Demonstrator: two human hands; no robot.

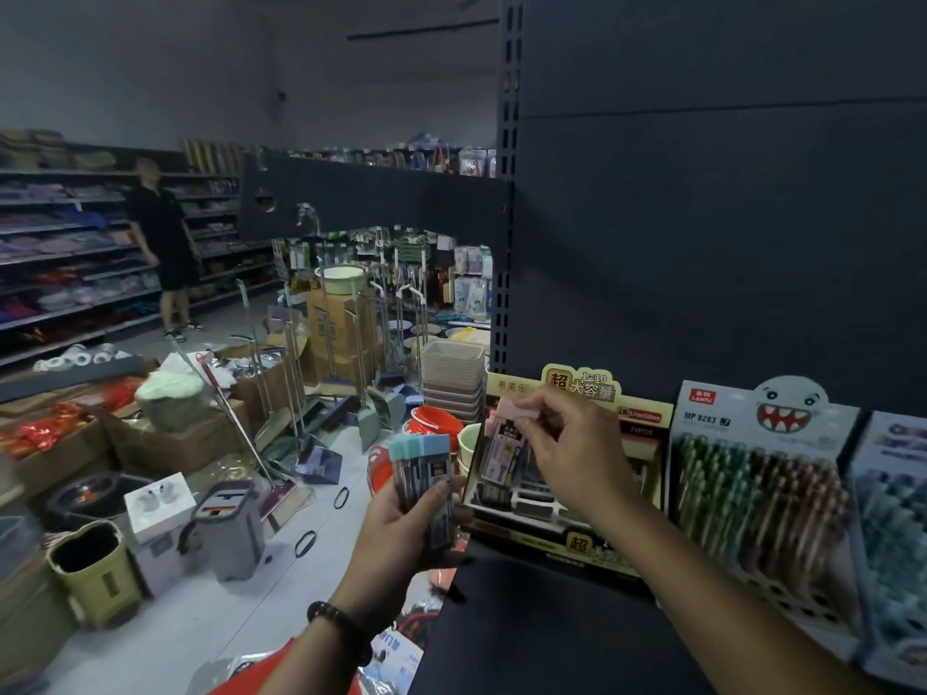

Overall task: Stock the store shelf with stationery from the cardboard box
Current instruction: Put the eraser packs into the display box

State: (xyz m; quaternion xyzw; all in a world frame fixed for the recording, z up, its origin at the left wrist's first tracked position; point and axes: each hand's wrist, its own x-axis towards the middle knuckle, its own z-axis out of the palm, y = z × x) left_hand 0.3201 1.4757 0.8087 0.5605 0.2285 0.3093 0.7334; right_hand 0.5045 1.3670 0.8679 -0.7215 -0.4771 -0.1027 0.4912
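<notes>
2 hands in view, both occupied. Left hand (401, 524) grips a stack of slim packs (421, 469) with teal and blue caps, fingers curled round the lower half; the stack stands upright just off the left end of the shelf (526, 639), over the floor. Exact pack count cannot be told because of blur. Right hand (567, 443) pinches 1 pink-capped pack (504, 438) near its top between thumb and fingertips; the pack is near upright, slightly tilted, at the left side of an open display box (582, 391) with a yellow printed header. That box sits on the dark shelf against the back panel, and dark packs are already in its tray. Just beside it on the right stands a pen display (752, 474) with a toothy ghost face and rows of multicoloured pens; a 3rd display (898, 499), teal-toned, is cut by the right frame edge. A beaded bracelet (338, 625) circles the left wrist. On the floor to the left: cardboard boxes (150, 443), a grey mop bucket (228, 531), dustpans, a red bucket (435, 424) and a stack of beige baskets (451, 378). A person in dark clothes (160, 233) stands by the far shelving.
</notes>
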